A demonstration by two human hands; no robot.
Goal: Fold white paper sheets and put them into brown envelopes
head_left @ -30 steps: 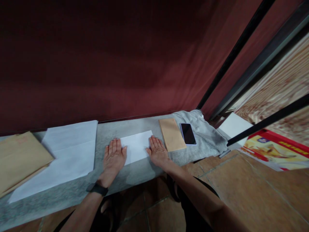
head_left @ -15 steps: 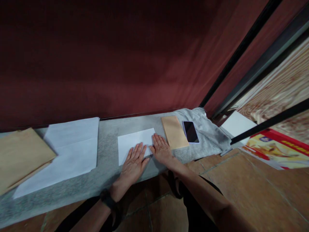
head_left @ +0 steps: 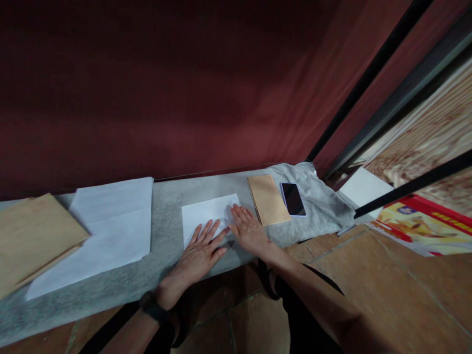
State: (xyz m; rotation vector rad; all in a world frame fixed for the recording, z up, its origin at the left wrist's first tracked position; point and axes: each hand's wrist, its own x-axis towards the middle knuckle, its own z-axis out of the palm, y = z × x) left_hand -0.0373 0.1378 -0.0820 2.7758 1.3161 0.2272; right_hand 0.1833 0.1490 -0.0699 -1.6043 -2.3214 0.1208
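A folded sheet of white paper [head_left: 202,211] lies on the grey cloth-covered ledge in front of me. My left hand [head_left: 201,253] rests flat over its near edge with the fingers spread, covering part of it. Over its right end lies my right hand [head_left: 249,228], palm down, fingers stretched out and holding nothing. Just right of that hand sits a tan envelope or booklet [head_left: 269,199], apart from the paper. A phone with a dark screen [head_left: 293,199] lies beside it, near its right edge.
Larger white sheets [head_left: 114,221] lie to the left, partly under brown envelopes [head_left: 40,241]. The grey cloth [head_left: 165,211] bunches at the right end of the ledge. Black bars [head_left: 416,184], a red-and-yellow box [head_left: 427,226] and a white panel [head_left: 365,187] stand at the right.
My left hand has moved from the paper's left end rightward onto its near edge, then slightly back left with fingers spreading. My right hand has stayed by the right end. The view has shifted slightly.
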